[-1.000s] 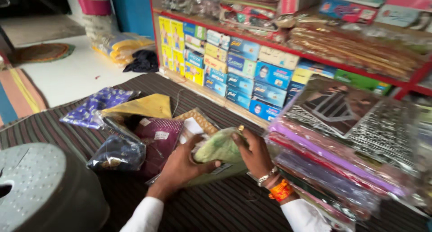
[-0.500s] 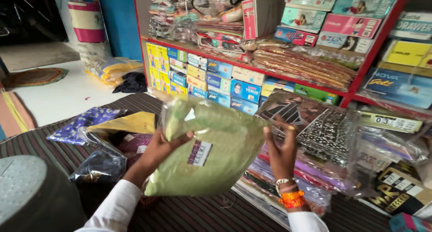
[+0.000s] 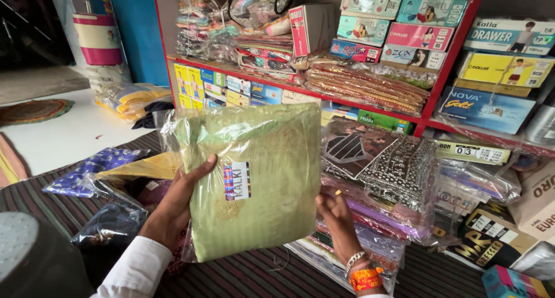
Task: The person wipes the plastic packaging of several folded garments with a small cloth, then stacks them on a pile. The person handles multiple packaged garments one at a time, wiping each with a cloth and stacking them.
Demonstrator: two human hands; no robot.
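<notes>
At the bottom of the frame, two arms in white sleeves reach up. The left hand [image 3: 176, 208] is at lower middle-left. Its fingers are closed on the left edge of a green cloth packet [image 3: 254, 179], with the thumb lying across the front. The right hand [image 3: 337, 216] is at lower middle-right. It has bangles and an orange band at the wrist. Its fingers curl around the right edge of the packet, near the lower corner, so it grips too.

The green cloth packet stands up in the middle of the frame, right between the two hands. It is wrapped in clear plastic and has a small sticker on the front. Its long side runs up and down, tilted a little. Most of the packet is above both hands. The left hand holds it higher up the edge than the right hand does. Both hands are just as near, because both touch it.

Under the packet is a dark striped mat [image 3: 248, 275]. At lower left sit a dark packet [image 3: 110, 225], a blue packet [image 3: 92, 170] and a yellow packet [image 3: 144, 166]. At the right, just behind the right hand, is a pile of shiny patterned packets [image 3: 381, 165].

Farther back, across the top of the frame, a red shelf [image 3: 448, 58] holds many coloured boxes [image 3: 404, 32]. At far upper left is a white floor [image 3: 63, 136] with a round rug [image 3: 32, 110].
</notes>
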